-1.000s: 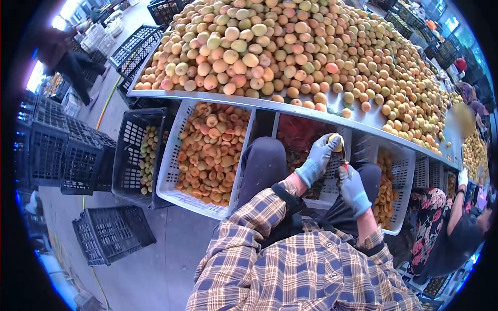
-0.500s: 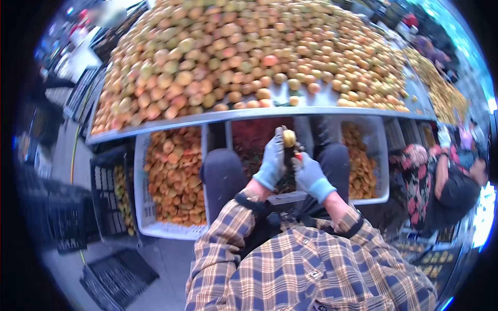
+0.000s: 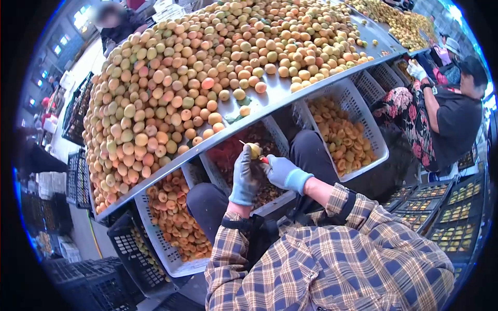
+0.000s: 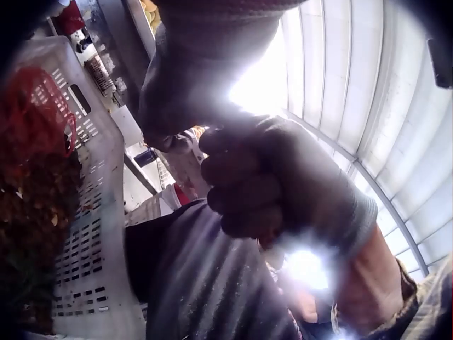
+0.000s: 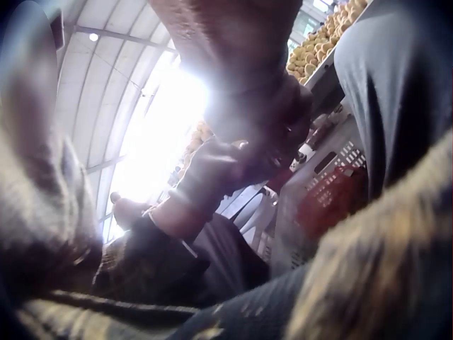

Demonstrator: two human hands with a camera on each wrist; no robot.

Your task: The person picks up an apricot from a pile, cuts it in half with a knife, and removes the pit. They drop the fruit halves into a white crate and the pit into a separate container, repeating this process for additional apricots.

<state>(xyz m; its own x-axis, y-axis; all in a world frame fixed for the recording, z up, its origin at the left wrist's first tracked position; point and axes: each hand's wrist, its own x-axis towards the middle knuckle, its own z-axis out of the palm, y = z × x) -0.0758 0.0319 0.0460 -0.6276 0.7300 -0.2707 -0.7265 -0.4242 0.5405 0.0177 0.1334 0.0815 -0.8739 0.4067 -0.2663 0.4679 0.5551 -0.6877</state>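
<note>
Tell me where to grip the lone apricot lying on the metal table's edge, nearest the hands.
Grip the lone apricot across its round middle, coming from above on the near edge side: it lies apart from the pile, with bare metal table around it.

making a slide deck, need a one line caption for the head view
Gloved left hand holds an apricot while the right hand works a small knife below the apricot-heaped table.
</note>
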